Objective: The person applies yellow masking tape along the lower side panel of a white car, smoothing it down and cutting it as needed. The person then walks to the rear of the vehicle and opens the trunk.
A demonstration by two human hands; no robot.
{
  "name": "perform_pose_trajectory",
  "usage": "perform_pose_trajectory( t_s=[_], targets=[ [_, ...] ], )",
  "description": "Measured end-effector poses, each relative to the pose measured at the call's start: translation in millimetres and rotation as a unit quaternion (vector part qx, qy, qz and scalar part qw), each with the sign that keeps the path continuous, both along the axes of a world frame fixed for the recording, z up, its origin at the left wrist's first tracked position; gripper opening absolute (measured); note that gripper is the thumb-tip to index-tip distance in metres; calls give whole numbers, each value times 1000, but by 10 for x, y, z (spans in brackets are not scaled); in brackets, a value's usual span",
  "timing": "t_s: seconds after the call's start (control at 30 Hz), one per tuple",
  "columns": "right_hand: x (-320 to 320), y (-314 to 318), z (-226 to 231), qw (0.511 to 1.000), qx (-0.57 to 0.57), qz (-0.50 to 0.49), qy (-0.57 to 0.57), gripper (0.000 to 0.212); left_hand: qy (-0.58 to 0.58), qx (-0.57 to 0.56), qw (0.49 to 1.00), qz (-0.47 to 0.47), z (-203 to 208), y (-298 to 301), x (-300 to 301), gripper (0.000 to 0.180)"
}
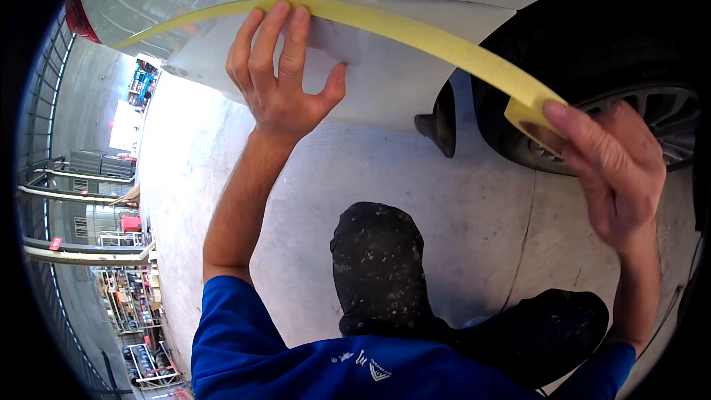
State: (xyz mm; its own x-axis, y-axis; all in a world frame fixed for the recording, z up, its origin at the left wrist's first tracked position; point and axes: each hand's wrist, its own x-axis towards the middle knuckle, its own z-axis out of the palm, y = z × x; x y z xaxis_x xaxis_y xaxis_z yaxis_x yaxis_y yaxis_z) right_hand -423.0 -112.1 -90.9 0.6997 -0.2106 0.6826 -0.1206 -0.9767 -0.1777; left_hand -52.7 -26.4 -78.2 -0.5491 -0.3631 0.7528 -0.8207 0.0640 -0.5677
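— Pressing with three fingertips, the left hand rests on the yellow tape along the pale car panel; why is its thumb out to the side?

— Probably because a push is enough there; the fingers are apart and the palm closes on nothing, so it seems to pin the strip rather than grip it

— And the right hand?

— Clamped on the tape roll, thumb by the edge where the strip comes off; the other fingers are blurred and partly hidden, so I cannot tell how they wrap it

— Why out there, in front of the tyre?

— Likely for tension; with the hands well apart, the span can be pulled taut, though the lens bows it; the tape runs from near the red tail lamp, passes just under the panel seam at the fingertips, then slants away from it toward the roll; whether that last part touches the panel, I cannot tell

— And the raised knee over the concrete floor?

— A low crouch, I think; it lets both arms reach up from below without crossing the strip
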Motion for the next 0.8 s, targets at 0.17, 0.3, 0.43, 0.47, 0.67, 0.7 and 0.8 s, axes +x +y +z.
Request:
perform_pose_trajectory(
  t_s=[0.17,0.3,0.43,0.47,0.67,0.7,0.8],
  targets=[
    [20,-157,-57,999,-1,17,-45,36,-13,44,999,14,96,10,-113,71],
    [-6,-182,-79,999,-28,8,-18,37,-42,57,997,28,66,-10,-166,75],
    [-57,-154,-1,999,-51,-2,12,38,-53,56,996,38,62,-20,-160,78],
    [-74,-147,13,999,-43,2,10,37,-58,52,996,38,52,-43,-141,79],
    [-84,-204,15,1000,23,16,-7,37,-49,58,996,56,-12,-70,-104,87],
    [-89,-205,14,999,27,17,-4,37,-47,58,995,59,-19,-70,-105,89],
    [-119,-203,2,999,51,12,14,37,-46,54,996,57,-25,-76,-117,90]
  ],
)
